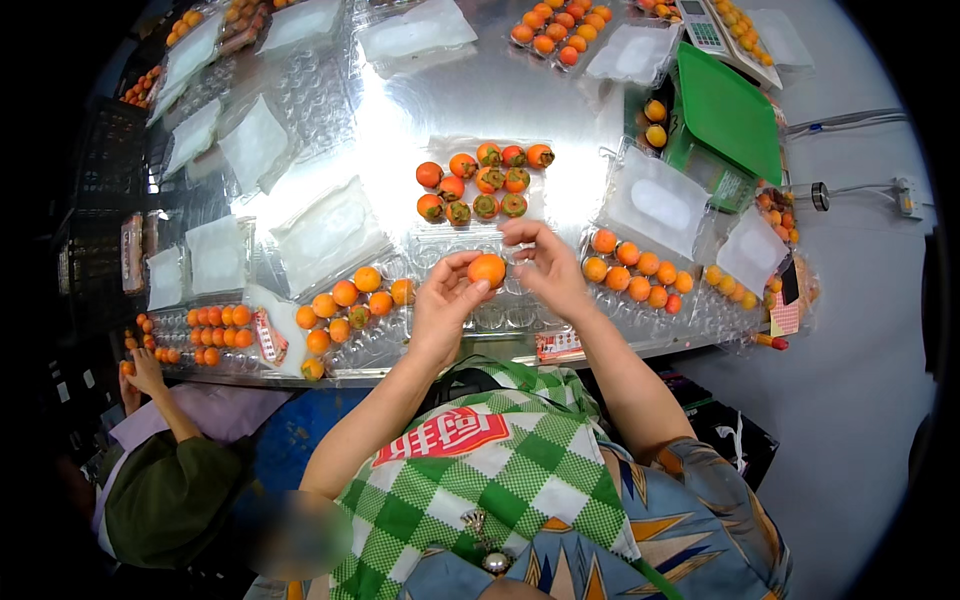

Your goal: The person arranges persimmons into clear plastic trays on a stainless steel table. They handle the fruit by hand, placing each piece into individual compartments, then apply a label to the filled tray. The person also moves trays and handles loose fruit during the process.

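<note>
An orange persimmon is held between the thumb and fingers of my left hand. Just to its right is my right hand, raised with fingers apart and nothing held. Both hands are over a clear plastic tray with round hollows. Beyond them, several persimmons lie in rough rows on a white liner, some with their green-brown calyx up. Trays of persimmons flank my hands: one at the left, partly filled, and one at the right.
White padded liners lie across the metal table. A green plastic container and a weighing scale stand at the back right. At the lower left, a co-worker's hand is beside another persimmon tray. Red printed labels lie at the front edge.
</note>
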### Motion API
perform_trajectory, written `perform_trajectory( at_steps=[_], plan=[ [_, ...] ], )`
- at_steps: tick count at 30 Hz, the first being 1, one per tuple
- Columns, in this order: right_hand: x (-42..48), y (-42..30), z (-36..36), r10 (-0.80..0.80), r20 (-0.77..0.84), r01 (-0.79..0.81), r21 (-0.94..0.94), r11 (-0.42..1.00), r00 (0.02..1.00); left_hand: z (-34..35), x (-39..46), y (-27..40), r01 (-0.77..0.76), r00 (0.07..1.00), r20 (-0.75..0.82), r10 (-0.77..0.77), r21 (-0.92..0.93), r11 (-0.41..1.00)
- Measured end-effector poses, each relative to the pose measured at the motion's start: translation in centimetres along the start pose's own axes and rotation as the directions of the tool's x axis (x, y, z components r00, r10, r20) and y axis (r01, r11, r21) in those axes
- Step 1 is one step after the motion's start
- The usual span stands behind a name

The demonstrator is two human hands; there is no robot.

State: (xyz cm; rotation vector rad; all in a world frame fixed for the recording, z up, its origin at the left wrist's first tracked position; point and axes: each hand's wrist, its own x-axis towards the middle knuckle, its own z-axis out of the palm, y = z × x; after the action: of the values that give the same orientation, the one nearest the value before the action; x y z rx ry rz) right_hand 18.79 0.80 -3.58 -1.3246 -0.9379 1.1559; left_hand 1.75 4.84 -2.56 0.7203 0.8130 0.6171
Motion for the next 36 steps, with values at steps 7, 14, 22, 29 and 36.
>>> perform_trajectory(
  at_steps=[7,14,22,29,36],
  plan=[
    [4.4,4.3,-2.1,-0.073,-0.278,-0.155,-0.712,0.685,0.958,-0.2,-0.8,-0.1,-0.071,0.997,0.001,0.071,0.031,0.997],
    [6.4,6.0,-1.5,0.022,-0.268,-0.249,-0.857,0.452,0.963,-0.1,-0.8,-0.1,-0.112,0.993,0.031,0.111,0.049,0.993],
    [3.8,3.4,-1.9,0.13,-0.127,-0.164,-0.304,0.939,0.983,-1.0,-1.0,0.2,0.226,0.974,0.115,-0.196,-0.398,0.889],
    [-0.8,-0.7,0.1,0.052,0.101,-0.044,-0.078,0.996,0.993,-0.7,-0.9,-0.3,0.321,0.947,0.08,-0.311,-0.196,0.927],
    [-2.7,-2.4,1.8,-0.138,0.133,0.166,-0.232,0.958,0.982,0.7,-1.6,0.4,0.003,1.0,0.003,-0.004,0.047,0.999]
  ],
)
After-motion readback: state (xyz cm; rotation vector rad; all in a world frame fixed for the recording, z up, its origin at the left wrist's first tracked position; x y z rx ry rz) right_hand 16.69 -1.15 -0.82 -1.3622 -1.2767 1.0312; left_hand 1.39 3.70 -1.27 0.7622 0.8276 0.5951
